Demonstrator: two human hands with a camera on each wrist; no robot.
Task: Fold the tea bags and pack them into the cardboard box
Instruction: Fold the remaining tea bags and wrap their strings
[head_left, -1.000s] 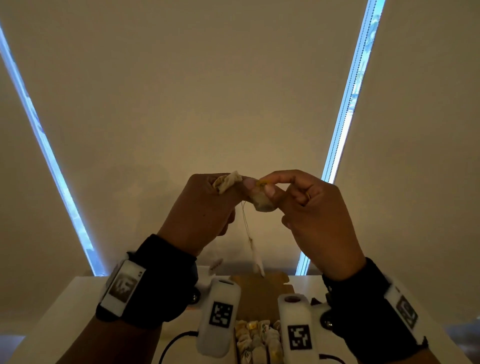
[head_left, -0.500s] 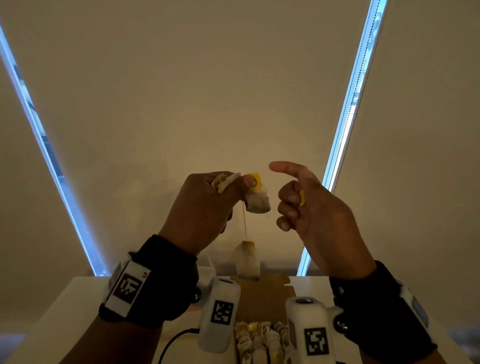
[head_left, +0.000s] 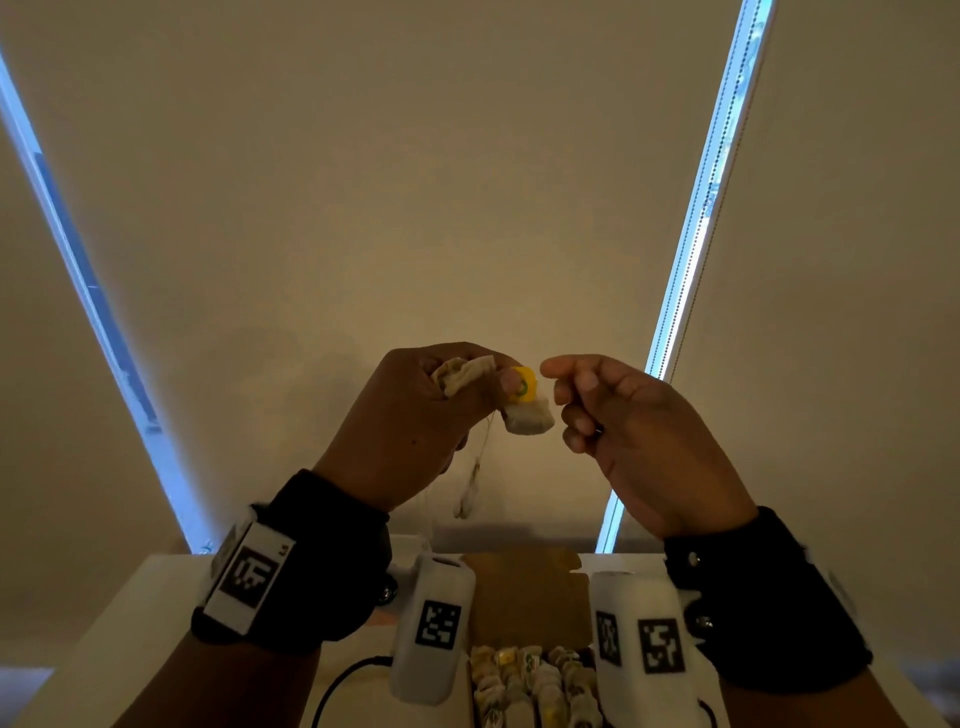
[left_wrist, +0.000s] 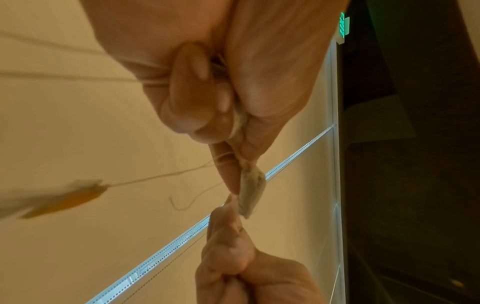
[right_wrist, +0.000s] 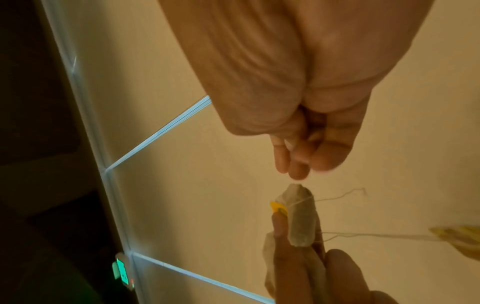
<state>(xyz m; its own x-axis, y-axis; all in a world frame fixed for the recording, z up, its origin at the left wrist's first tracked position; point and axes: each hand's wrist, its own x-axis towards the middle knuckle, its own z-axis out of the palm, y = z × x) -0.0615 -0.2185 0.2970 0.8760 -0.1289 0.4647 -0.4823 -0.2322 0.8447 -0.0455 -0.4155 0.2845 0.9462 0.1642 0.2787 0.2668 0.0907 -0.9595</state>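
Tea bag (head_left: 527, 415) is sitting at mid-frame in your left hand (head_left: 410, 426), whose grip is pinching it, the soft papery pouch folded into a small lump with its long axis slanting down toward the right. Its yellow tag (head_left: 522, 384) is pressing against your thumb, and thin string (head_left: 485, 441) is dangling below. Your right hand (head_left: 639, 436) is hovering just beside it, fingers loosely curled, holding nothing. Cardboard box (head_left: 524, 603) is lying open on the white table (head_left: 130, 623) at lower centre.
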